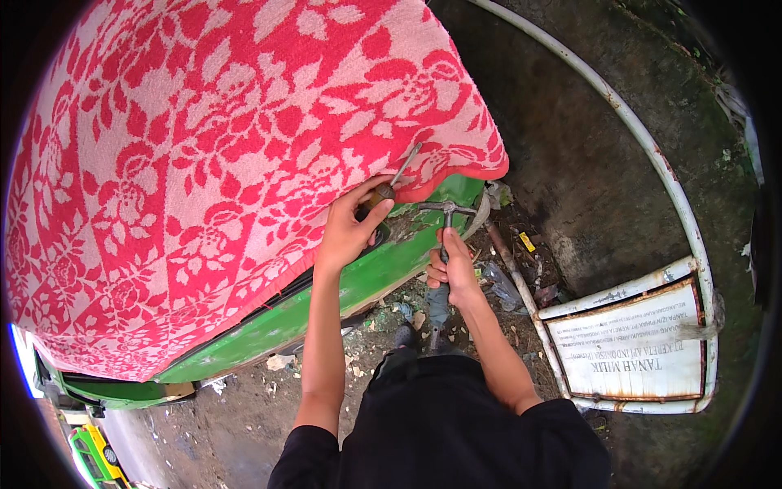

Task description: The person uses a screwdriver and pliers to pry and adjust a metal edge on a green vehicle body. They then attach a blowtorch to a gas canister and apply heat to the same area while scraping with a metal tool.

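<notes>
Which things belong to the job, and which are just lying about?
Likely the job:
- slim metal screwdriver, brown handle, left grip
- dark metal hammer, right grip
- scuffed green metal panel
- red-and-pink floral cloth over it

Probably incidental:
- rusty white metal sign
- small rectangular yellow packet

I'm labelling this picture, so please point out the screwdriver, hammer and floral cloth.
Screwdriver [403, 169]: head view, on its metal shaft.
Hammer [447, 208]: head view, on its metal head.
Floral cloth [244, 155]: head view, mid-surface.
</notes>
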